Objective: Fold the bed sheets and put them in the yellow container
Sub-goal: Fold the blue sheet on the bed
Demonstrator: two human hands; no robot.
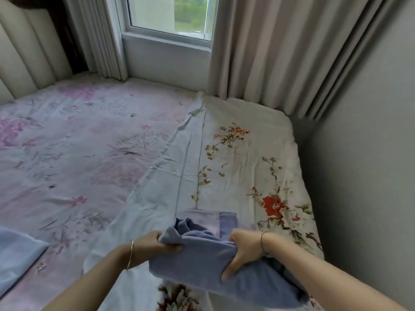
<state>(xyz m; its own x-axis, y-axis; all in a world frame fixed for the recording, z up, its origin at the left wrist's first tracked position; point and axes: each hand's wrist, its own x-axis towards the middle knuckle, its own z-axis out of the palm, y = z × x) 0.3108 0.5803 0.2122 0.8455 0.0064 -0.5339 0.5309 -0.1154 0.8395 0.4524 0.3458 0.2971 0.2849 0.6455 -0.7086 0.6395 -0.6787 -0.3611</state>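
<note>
Head view: blue sheet (197, 261), seemingly bunched, is gripped by left hand (152, 243) and right hand (244, 250) near the right edge of the bed (67, 142)

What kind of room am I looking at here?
Most likely a bedroom. A padded headboard stands at the far left, floral sheets cover a wide bed, and curtains frame a window. The left hand and right hand grip a blue sheet over the bed.

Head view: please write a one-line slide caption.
The left hand and right hand grip a bunched blue sheet over a white floral sheet.
</note>
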